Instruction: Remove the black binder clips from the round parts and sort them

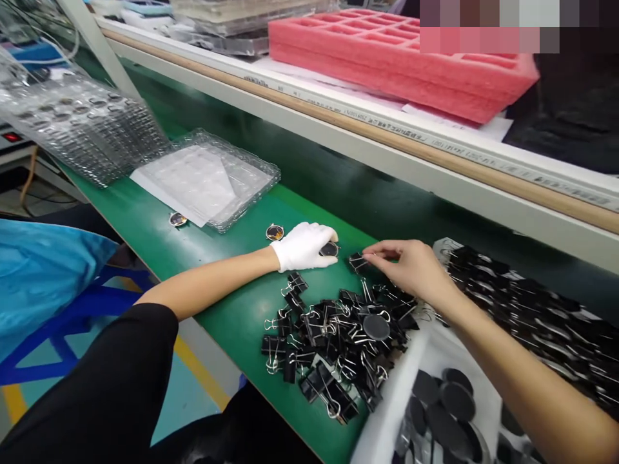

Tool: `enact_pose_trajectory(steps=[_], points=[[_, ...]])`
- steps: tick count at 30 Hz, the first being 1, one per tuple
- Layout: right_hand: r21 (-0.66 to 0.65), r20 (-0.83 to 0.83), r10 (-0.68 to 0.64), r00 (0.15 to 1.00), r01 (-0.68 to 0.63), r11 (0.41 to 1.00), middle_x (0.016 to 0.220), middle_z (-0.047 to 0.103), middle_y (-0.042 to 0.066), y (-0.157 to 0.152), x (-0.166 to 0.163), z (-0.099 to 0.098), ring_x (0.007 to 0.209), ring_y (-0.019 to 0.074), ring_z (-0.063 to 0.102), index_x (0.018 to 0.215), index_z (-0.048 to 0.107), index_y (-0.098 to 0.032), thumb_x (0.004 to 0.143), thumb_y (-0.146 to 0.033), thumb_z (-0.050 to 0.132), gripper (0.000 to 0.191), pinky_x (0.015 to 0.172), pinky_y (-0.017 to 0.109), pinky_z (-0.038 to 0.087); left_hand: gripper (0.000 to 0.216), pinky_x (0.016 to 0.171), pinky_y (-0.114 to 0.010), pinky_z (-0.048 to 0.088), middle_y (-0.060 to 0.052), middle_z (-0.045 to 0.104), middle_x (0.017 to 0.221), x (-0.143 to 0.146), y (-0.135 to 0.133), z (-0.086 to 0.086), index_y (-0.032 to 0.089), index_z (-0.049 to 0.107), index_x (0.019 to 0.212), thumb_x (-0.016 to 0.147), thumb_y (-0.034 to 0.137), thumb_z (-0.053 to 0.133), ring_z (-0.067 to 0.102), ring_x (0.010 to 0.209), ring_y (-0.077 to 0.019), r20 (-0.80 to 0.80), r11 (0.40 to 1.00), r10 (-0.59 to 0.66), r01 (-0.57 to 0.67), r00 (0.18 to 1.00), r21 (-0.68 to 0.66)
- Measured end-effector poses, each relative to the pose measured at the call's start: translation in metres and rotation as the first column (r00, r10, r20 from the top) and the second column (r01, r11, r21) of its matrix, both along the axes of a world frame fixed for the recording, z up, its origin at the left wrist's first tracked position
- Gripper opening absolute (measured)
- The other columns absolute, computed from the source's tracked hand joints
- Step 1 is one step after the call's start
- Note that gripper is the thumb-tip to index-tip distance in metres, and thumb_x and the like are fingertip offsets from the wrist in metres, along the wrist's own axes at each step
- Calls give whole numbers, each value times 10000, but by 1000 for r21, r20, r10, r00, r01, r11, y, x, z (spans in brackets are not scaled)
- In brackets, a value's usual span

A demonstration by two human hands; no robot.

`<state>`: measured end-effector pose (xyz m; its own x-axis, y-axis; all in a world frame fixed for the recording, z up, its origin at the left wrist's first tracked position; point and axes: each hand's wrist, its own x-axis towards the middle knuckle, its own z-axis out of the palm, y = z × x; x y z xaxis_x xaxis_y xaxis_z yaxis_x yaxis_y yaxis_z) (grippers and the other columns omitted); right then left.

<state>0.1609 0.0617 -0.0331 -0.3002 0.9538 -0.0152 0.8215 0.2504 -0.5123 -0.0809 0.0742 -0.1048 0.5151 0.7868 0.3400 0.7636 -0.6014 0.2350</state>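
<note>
While holding both arms out over the green tabletop [236, 328], angled the left arm, black-sleeved to the elbow, up from the lower left, and slanted the bare right forearm in from the lower right, above a white box [394, 386] of black discs [457, 401]. Saw a tangled heap of binder clips [314, 328] just left of the box, and on it, among the wire handles, a loose black disc [376, 327].

Beyond the heap, held the right hand [411, 264] ungloved, pointing left, palm turned inward, thumb and forefinger pinched together on the right end of a single binder clip [358, 262]. Set the left hand [304, 247], in a white glove, low over the tabletop, back upward, wrist nearly in line with the forearm. Curved its fingers and thumb around a dark round piece [329, 249], parted only by the width of it, leaving part of its face in sight. Held clip and piece near each other, apart.

Noted a silver-rimmed round piece [275, 232] just past the left wrist and another round part [178, 220] farther left, near a clear tray [256, 183] partly covered by a white sheet [193, 180]. Saw stacked clear trays [97, 129] behind, and a pink foam block [387, 71] up on the shelf [271, 100].
</note>
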Motion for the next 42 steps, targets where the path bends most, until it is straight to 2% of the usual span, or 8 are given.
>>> enact_pose_trajectory(steps=[4,9,11,14,17,22,34,42], points=[[-7,-18,-202,979,202,979,804,803,32,8,-15,-7,829,241,776,888,795,-229,839,-311,634,188,784,329,583,410,836,-386,489,-71,759,1047,-3,1,0,165,646,1153,902,488,672,723,1006,-283,-33,1000,9,-9,999,13],[-45,73,-165,984,169,985,754,779,59,14,-39,-14,785,250,752,755,749,-218,859,-342,633,200,776,354,571,461,863,-380,489,-73,757,1109,-8,3,-2,171,618,1213,888,486,703,722,1051,-285,-15,1000,23,-23,1000,-20],[-12,145,-132,981,135,991,829,779,86,15,-43,-11,860,302,733,810,749,-217,859,-417,651,228,843,433,550,473,859,-379,491,-69,759,1107,-8,4,-4,174,605,1231,887,482,708,725,1050,-283,7,1000,9,-9,1000,-30],[111,204,-163,965,143,984,1100,744,140,23,-50,-4,1114,391,646,1083,720,-225,932,-514,536,375,977,558,471,499,859,-380,494,-71,763,1103,-8,5,-6,171,583,1262,889,475,713,730,1040,-284,36,999,4,-3,999,-37],[137,137,-308,941,290,947,1265,652,181,38,-64,-8,1249,409,547,1232,636,-232,1013,-468,340,437,1036,596,411,517,858,-385,493,-83,762,1109,-7,4,-8,158,559,1295,902,461,704,733,1036,-288,50,1000,10,-9,999,-27],[88,118,-483,868,475,876,1382,535,230,57,-86,-35,1343,443,440,1277,576,-215,1033,-456,228,489,1071,666,331,515,864,-392,482,-100,750,1148,-8,3,-8,156,544,1308,918,459,694,727,1050,-300,47,999,13,-12,999,-34],[48,104,-461,881,459,887,1535,393,200,60,-72,-62,1485,406,276,1369,492,-242,1030,-591,97,627,1165,671,192,511,853,-375,454,-93,743,1150,-7,9,-9,165,535,1301,912,442,718,717,1053,-295,58,997,-16,21,998,-78],[37,65,-481,874,480,876,1542,385,195,59,-72,-61,1496,380,270,1330,485,-248,1046,-545,97,565,1168,664,180,558,832,-361,457,-107,744,1150,2,13,-3,146,532,1296,903,481,743,719,1064,-297,71,989,-91,98,993,-114]])
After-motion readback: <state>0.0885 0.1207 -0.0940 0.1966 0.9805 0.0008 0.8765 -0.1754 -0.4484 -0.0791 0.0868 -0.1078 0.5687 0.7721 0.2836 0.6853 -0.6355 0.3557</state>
